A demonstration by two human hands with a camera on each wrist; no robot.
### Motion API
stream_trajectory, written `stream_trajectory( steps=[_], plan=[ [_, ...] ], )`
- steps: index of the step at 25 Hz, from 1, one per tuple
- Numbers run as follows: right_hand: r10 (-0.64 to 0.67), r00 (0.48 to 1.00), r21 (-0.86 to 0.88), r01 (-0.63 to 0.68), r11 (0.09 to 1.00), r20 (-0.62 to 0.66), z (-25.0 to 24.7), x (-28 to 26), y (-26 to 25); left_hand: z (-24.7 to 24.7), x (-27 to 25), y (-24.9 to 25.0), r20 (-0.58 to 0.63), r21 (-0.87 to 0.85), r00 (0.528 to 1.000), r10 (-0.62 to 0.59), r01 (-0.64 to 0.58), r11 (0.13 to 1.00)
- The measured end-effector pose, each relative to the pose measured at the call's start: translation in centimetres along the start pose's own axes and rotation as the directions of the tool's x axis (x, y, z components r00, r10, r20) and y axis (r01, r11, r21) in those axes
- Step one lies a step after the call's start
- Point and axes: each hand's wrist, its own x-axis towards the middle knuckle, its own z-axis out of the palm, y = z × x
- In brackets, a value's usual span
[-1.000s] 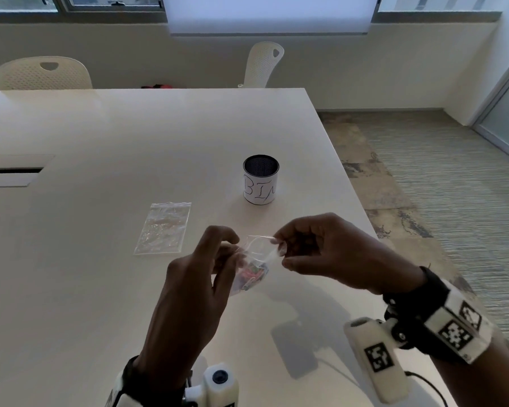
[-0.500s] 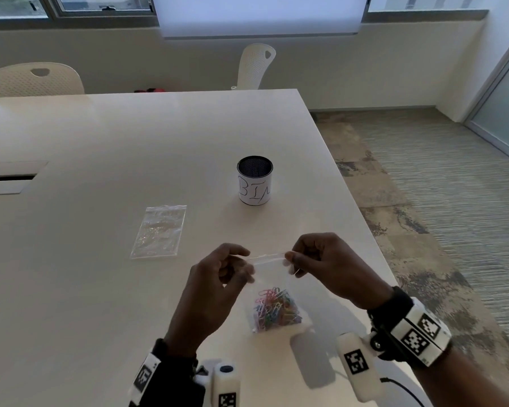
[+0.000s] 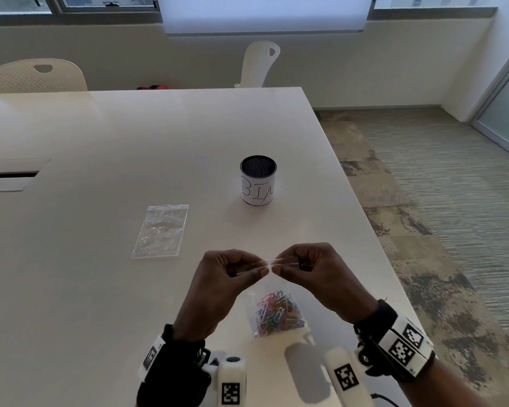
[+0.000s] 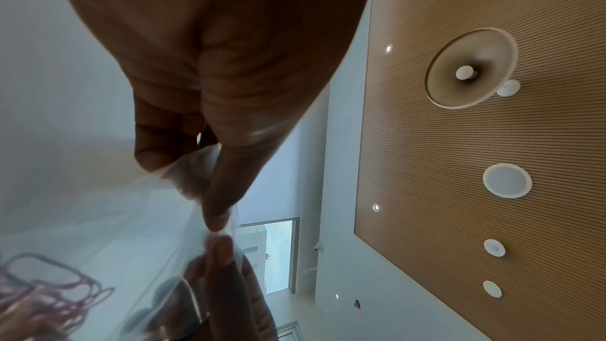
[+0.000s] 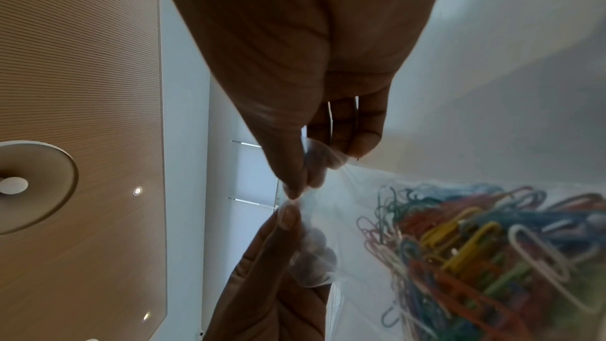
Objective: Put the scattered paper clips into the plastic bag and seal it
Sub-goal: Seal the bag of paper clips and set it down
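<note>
A small clear plastic bag (image 3: 265, 292) hangs above the near right part of the white table (image 3: 100, 289), with a heap of coloured paper clips (image 3: 278, 314) at its bottom. My left hand (image 3: 227, 277) pinches the bag's top strip from the left, and my right hand (image 3: 306, 271) pinches it from the right. The two thumb tips almost meet at the strip's middle. In the left wrist view my left hand (image 4: 213, 191) nips the clear film (image 4: 157, 217). In the right wrist view my right hand (image 5: 301, 178) pinches the film beside the paper clips (image 5: 475, 256).
A second clear bag (image 3: 160, 230) lies flat on the table to the left. A black mesh cup (image 3: 258, 180) with a white label stands farther back. The table's right edge (image 3: 362, 218) runs close to my right hand. Two white chairs (image 3: 36, 76) stand beyond the far side.
The bag was tilted between my hands and now hangs straight with the clips at its bottom. My hands have slid inward along the top strip until the thumbs nearly touch.
</note>
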Motion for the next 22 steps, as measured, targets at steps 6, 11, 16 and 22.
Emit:
stream_trajectory(
  steps=[6, 11, 16, 22],
  plan=[
    [-0.037, 0.999, -0.032, 0.037, 0.999, 0.001, -0.1, -0.8, -0.4, -0.3, -0.5, -0.3, 0.022, -0.019, 1.000, 0.002, -0.002, 1.000],
    [-0.083, 0.997, -0.114, 0.083, 0.990, 0.004, -0.3, -1.4, -0.6, -0.3, -1.0, -0.5, 0.037, -0.007, 0.999, 0.031, -0.030, 1.000],
    [-0.142, 0.989, -0.191, 0.134, 0.972, -0.032, 0.3, -1.5, -0.4, 0.2, -0.9, -0.9, 0.003, 0.006, 0.998, 0.060, -0.060, 0.998],
    [-0.198, 0.976, -0.217, 0.176, 0.960, -0.087, 1.0, -1.3, -0.3, 0.6, -1.4, -0.9, -0.069, -0.006, 0.995, 0.067, -0.067, 0.998]
  ],
)
